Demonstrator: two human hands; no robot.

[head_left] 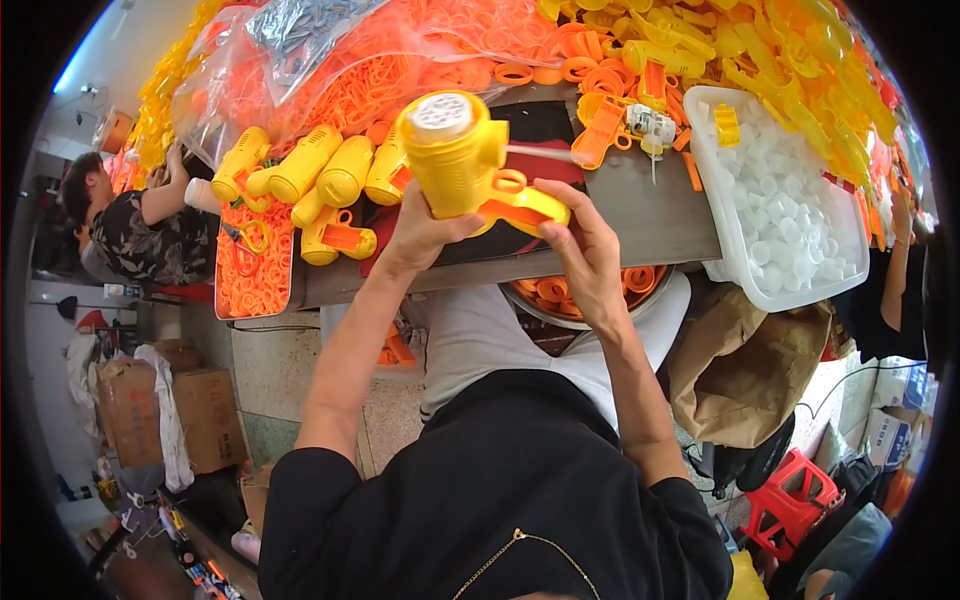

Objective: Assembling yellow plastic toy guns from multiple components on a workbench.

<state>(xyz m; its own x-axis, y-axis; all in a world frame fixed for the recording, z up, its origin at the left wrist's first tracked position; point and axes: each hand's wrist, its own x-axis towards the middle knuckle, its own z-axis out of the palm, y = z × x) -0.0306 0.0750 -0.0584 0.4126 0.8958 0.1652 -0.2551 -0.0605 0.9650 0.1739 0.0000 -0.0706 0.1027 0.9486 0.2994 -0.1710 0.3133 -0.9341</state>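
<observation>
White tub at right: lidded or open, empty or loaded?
Open and loaded: no lid covers the white tub, and many small translucent pieces are heaped inside.

At least six yellow casings, one brown sack, one gold necklace.

A yellow plastic body shaped like a hair dryer is held above the near edge of a dark table. Its thick barrel tilts slightly, the pale, dark-patterned round end facing up; the yellow-and-orange handle points right.
</observation>
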